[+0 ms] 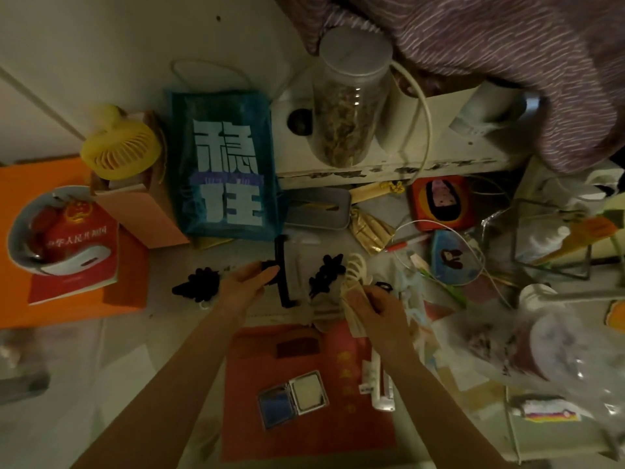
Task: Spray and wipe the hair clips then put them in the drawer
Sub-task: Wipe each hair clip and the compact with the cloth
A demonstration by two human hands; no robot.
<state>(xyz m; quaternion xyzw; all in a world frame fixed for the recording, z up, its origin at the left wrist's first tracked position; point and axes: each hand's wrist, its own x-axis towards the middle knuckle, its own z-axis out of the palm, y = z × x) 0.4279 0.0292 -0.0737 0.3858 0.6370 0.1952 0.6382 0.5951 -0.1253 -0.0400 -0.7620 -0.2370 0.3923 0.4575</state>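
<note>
We take this for a lived-in home bedroom corner, dim light, a purple striped blanket hanging over a cluttered desk, a yellow mini fan, a small compact mirror, a blue paper bag, a clear lidded jar

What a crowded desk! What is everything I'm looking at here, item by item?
Black hair clips: at least three, black, centre of the desk, one in the left hand's grip.
Cream hair clip: one, off-white, just above the right hand.
Cloth: one, beige, in the right hand's grip.
Fan: one, yellow, upper left.
Bag: one, teal with pale characters, upper centre.
Jar: one, clear with grey lid, on the white shelf.
Compact mirror: one, silver and blue, open on the red sheet below.
Orange box: one, far left.
Left hand: one, pinching a black clip.
Right hand: one, gripping the cloth.
</note>
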